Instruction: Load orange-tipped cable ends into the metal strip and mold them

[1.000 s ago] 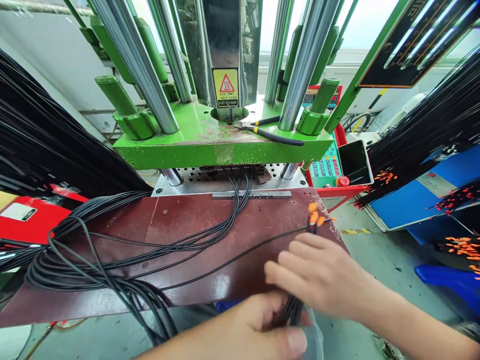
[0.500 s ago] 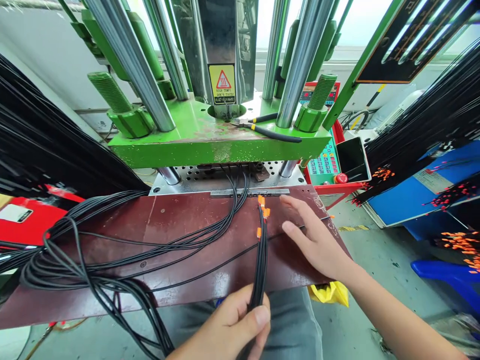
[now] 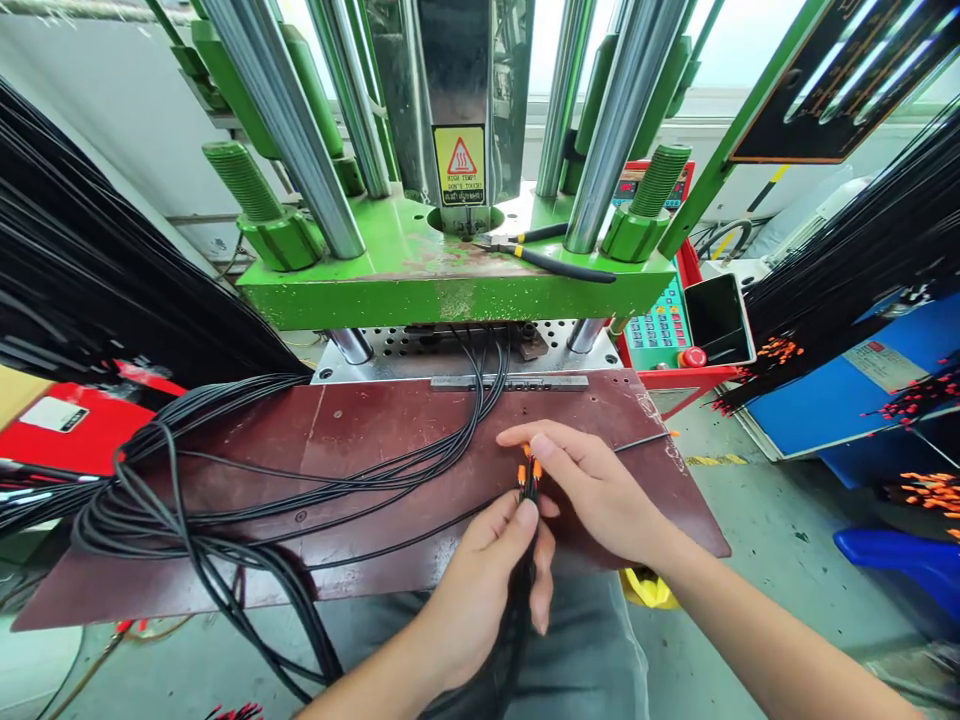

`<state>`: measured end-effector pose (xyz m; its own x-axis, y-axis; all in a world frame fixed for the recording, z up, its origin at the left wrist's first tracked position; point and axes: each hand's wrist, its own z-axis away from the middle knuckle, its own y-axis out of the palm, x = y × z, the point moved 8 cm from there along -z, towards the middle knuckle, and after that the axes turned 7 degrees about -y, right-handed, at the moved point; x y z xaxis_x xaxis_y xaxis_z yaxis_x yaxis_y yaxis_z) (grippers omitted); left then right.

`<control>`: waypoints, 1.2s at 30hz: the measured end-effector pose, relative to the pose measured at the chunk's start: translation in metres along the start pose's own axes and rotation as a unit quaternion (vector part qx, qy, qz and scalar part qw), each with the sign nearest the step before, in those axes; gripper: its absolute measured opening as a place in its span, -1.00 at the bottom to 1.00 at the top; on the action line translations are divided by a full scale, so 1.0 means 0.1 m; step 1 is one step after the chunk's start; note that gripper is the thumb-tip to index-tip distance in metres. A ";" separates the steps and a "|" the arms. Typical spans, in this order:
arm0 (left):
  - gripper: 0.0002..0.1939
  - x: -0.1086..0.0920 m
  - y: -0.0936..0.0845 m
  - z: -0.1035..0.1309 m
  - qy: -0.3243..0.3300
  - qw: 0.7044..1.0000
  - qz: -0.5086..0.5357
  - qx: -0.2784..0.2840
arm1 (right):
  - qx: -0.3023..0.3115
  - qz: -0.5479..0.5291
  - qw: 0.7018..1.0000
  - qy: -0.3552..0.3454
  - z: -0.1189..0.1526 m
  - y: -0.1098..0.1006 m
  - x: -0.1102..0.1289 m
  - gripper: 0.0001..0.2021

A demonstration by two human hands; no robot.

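My left hand [image 3: 487,575] is closed around a bundle of black cables [image 3: 517,625], its thumb pressed along the front just below the tips. Orange end pieces [image 3: 522,474] stick up from the top of the bundle. My right hand [image 3: 600,490] is at these tips, thumb and index finger closed on an orange cable end, the index pointing left. Its other fingers are partly hidden. Behind the hands, one single black cable [image 3: 420,545] crosses the brown board [image 3: 375,420] to an orange end at the right.
A green press [image 3: 450,300] with a heat-warning label [image 3: 460,165] stands ahead; pliers [image 3: 555,262] lie on it. More black cables [image 3: 360,485] run from its metal plate to a coil at left. Right stands a red control box [image 3: 705,372]. Hanging cable bundles [image 3: 112,270] flank both sides.
My left hand has slid up nearer the orange tips, and the bundle sits lower. My right hand has moved left from beside the bundle onto its tips. The view has shifted slightly.
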<state>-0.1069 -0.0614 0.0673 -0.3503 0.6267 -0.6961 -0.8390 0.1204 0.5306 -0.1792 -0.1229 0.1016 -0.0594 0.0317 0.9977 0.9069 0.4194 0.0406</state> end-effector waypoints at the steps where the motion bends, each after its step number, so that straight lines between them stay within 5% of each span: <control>1: -0.72 -0.04 -0.01 -0.02 0.015 1.000 -0.005 -0.011 | 0.036 -0.009 0.999 0.010 0.01 0.02 0.00 -0.66; 3: -0.73 -0.14 -0.02 -0.05 0.046 0.999 -0.006 -0.028 | 0.081 -0.016 0.996 0.013 0.02 0.05 0.03 -0.64; 10: -0.74 -0.34 -0.07 -0.21 0.108 0.992 -0.026 -0.057 | 0.078 0.156 0.982 -0.068 -0.17 -0.11 0.19 -0.59; 12: -0.78 -0.35 -0.10 -0.24 0.109 0.992 -0.035 -0.055 | -0.006 0.294 0.947 -0.126 -0.34 -0.37 0.23 -0.62; 14: -0.81 -0.33 -0.12 -0.26 0.107 0.992 -0.049 -0.056 | -0.067 0.452 0.876 -0.157 -0.50 -0.58 0.19 -0.64; 16: -0.81 -0.32 -0.15 -0.27 0.101 0.991 -0.057 -0.064 | -0.046 0.541 0.828 -0.143 -0.65 -0.68 0.04 -0.66; 18: -0.79 -0.31 -0.18 -0.27 0.096 0.991 -0.059 -0.074 | -0.021 0.560 0.819 -0.128 -0.72 -0.72 -0.04 -0.75; 24: -0.75 -0.32 -0.16 -0.25 0.085 0.989 -0.066 -0.097 | 0.020 0.547 0.836 -0.024 -0.43 -0.89 0.13 -0.86; 28: -0.72 -0.32 -0.09 -0.29 0.075 0.986 -0.106 -0.105 | 0.053 0.282 0.950 0.120 -0.03 -0.89 -0.02 -0.71; 32: -0.73 -0.30 0.00 -0.39 0.066 0.975 -0.182 -0.112 | -0.061 0.008 0.984 0.167 0.31 -0.73 -0.25 -0.62; 36: -0.76 -0.25 0.07 -0.45 0.048 0.958 -0.261 -0.105 | -0.128 -0.031 0.983 0.124 0.44 -0.58 -0.33 -0.72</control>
<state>-0.1227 -0.1108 0.0666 0.1127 0.4485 -0.8866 -0.9719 0.2355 -0.0044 -0.2480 -0.1085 0.0643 -0.0427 -0.2232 0.9738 0.9820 0.1701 0.0821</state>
